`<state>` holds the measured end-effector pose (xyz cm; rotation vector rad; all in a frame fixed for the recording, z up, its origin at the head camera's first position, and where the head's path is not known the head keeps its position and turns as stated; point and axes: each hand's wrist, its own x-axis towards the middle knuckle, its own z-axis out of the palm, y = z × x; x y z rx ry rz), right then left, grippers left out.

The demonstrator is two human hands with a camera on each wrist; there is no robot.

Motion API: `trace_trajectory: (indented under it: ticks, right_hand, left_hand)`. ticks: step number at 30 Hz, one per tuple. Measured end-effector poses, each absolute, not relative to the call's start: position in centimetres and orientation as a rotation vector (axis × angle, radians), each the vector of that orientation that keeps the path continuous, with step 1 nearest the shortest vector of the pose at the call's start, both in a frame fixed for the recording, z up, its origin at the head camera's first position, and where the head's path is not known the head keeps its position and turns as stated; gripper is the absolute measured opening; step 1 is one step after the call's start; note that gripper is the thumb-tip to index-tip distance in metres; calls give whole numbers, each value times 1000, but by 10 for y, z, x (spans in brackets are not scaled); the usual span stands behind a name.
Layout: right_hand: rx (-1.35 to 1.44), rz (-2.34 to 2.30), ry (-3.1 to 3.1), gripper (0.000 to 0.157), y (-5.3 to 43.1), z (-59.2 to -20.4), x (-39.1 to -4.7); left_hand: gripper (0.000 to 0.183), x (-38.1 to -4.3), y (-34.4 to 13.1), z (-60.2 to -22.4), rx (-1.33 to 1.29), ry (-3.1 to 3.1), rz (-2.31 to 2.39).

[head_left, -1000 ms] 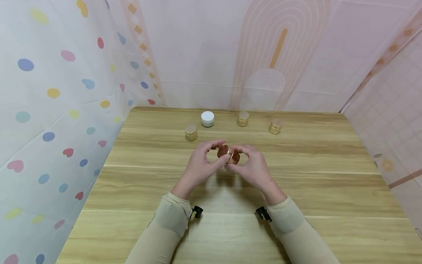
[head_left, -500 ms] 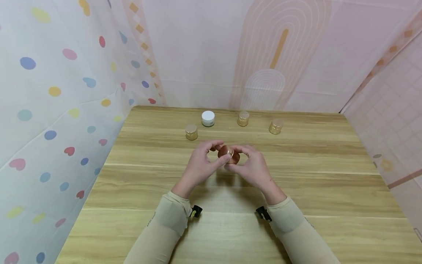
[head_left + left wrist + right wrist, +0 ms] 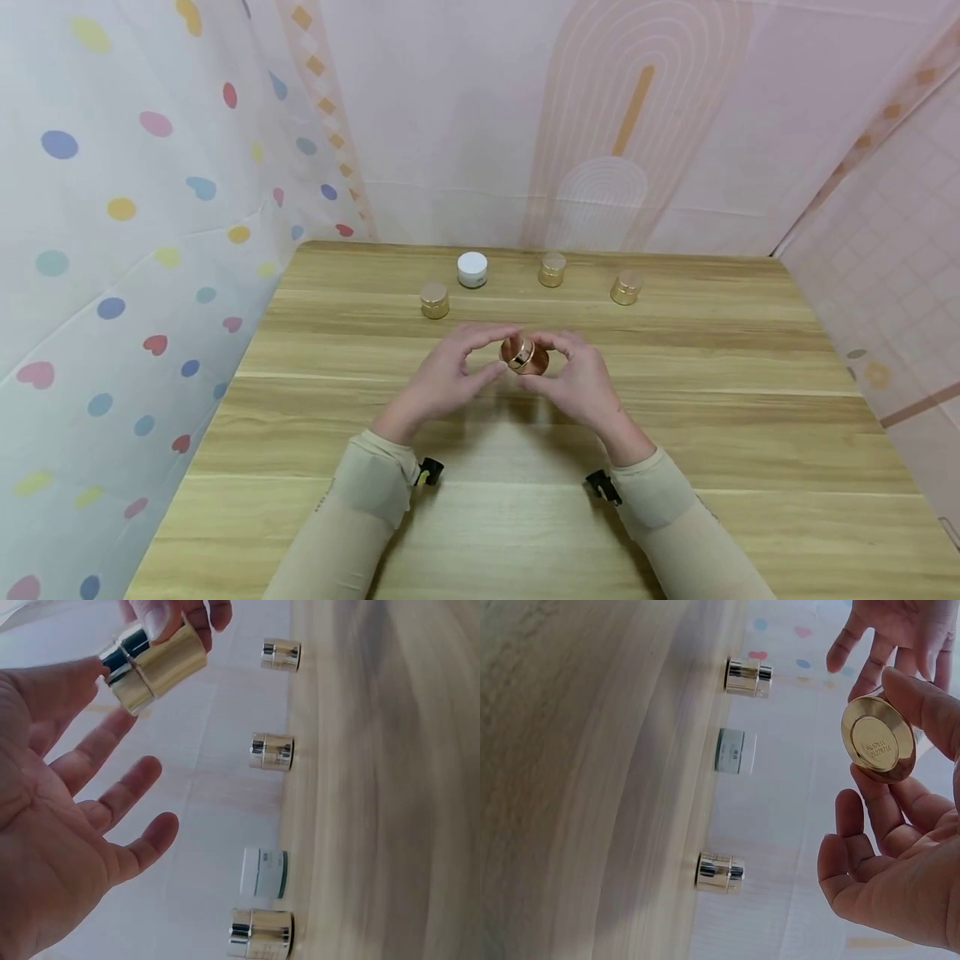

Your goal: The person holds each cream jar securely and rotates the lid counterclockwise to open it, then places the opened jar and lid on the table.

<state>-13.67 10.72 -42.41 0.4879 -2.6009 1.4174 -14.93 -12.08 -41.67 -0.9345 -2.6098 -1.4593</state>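
A shiny gold jar (image 3: 527, 354) is held up above the table, tilted on its side. My right hand (image 3: 573, 375) grips it round the base, thumb on one side and fingers on the other. In the right wrist view, the jar's round bottom (image 3: 877, 740) shows stamped characters. My left hand (image 3: 453, 375) is spread at the lid end, with thumb and forefinger on either side of the lid (image 3: 127, 671). Its other fingers stand extended in the left wrist view. Whether its fingertips touch the lid, I cannot tell.
Toward the back of the wooden table (image 3: 712, 417) stand a white jar (image 3: 472, 270) and three gold jars: one at left (image 3: 435, 301), one behind centre (image 3: 552, 270), one at right (image 3: 626, 287). Patterned cloth (image 3: 450, 125) hangs behind the table.
My left thumb has come off the lid and my left hand has loosened, its forearm shifting slightly left. My right hand keeps its grip, and the jar has moved slightly right.
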Motion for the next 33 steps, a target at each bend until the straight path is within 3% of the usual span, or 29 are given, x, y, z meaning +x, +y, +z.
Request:
trace_trajectory:
  ticks: [23, 33]
  right_hand:
    - [513, 1409, -2628, 50, 105, -425, -134]
    - [517, 1372, -2645, 51, 102, -429, -133]
  left_hand:
    - [42, -153, -114, -419, -923, -2601, -1349]
    - [26, -154, -109, -421, -893, -2654, -1300]
